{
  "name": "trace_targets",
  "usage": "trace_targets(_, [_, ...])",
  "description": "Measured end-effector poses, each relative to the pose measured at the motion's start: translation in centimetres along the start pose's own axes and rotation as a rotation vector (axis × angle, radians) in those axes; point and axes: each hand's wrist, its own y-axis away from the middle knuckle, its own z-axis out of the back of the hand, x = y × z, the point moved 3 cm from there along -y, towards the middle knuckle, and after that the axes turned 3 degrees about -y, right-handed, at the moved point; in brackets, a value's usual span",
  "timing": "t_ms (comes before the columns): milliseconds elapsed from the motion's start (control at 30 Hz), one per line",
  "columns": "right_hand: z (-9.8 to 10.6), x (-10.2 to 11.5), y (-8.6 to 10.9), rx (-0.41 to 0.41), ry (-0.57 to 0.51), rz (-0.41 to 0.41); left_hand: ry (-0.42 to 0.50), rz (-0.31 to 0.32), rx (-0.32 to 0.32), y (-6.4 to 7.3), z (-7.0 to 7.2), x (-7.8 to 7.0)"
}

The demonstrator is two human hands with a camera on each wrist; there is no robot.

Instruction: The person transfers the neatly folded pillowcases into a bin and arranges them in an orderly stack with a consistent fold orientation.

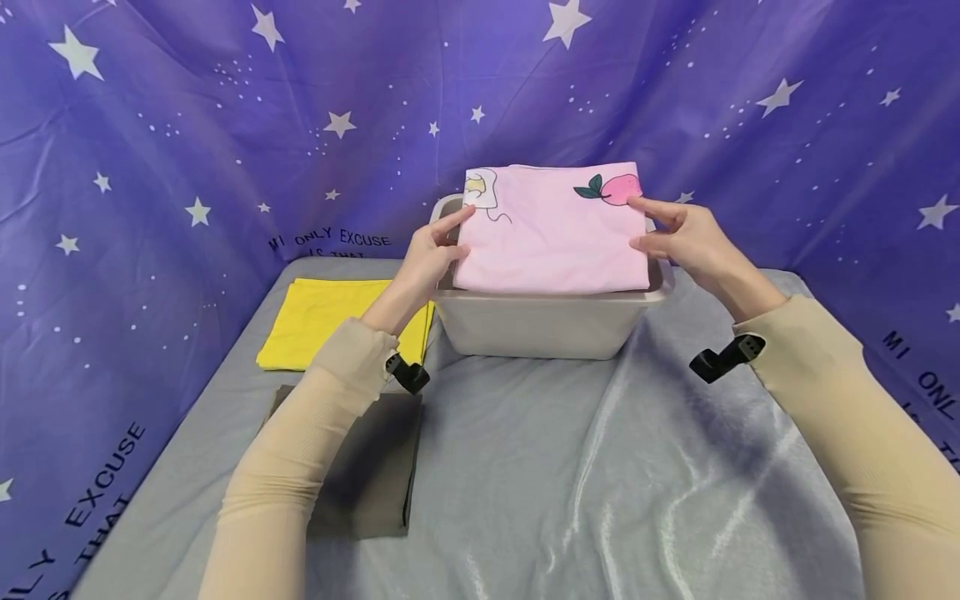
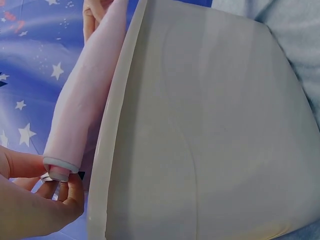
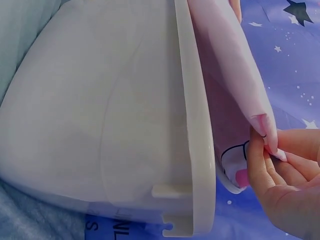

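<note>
A folded pink cloth [image 1: 555,233] with a printed peach and a small white-and-yellow picture is held by both hands over a light grey plastic bin [image 1: 536,329]. On its left edge, my left hand [image 1: 427,260] pinches the folded layers between thumb and fingers; the left wrist view shows the pinched end beside the bin's rim. Opposite, my right hand [image 1: 692,237] grips the right edge, and the right wrist view shows its fingertips on the pink layers. The cloth's face hides most of the bin's opening and its inside.
Left of the bin lies a folded yellow cloth [image 1: 322,325]. Nearer, partly under the left forearm, is a folded dark grey-brown cloth [image 1: 375,483]. A wrinkled grey cover [image 1: 540,467] spreads over the table. Purple star-printed curtains [image 1: 420,75] hang behind and at the sides.
</note>
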Motion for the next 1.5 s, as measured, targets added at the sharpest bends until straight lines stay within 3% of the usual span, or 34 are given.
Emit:
trace_targets(400, [-0.1,0.0,-1.5,-0.008,-0.012,-0.073,0.019,0.059,-0.019,-1.5,-0.2,0.1])
trace_targets(833, [-0.3,-0.3,-2.8,0.000,-0.036,-0.125,-0.064,0.061,-0.034,-3.3,-0.6,0.3])
trace_targets(1233, [-0.3,-1.1,-3.7,0.045,0.006,-0.169,-0.085,0.125,-0.014,-3.8,-1.0,0.9])
trace_targets(1500, [-0.5,-1.6,-3.7,0.048,0.052,-0.190,-0.125,0.124,-0.003,-3.6,-0.9,1.0])
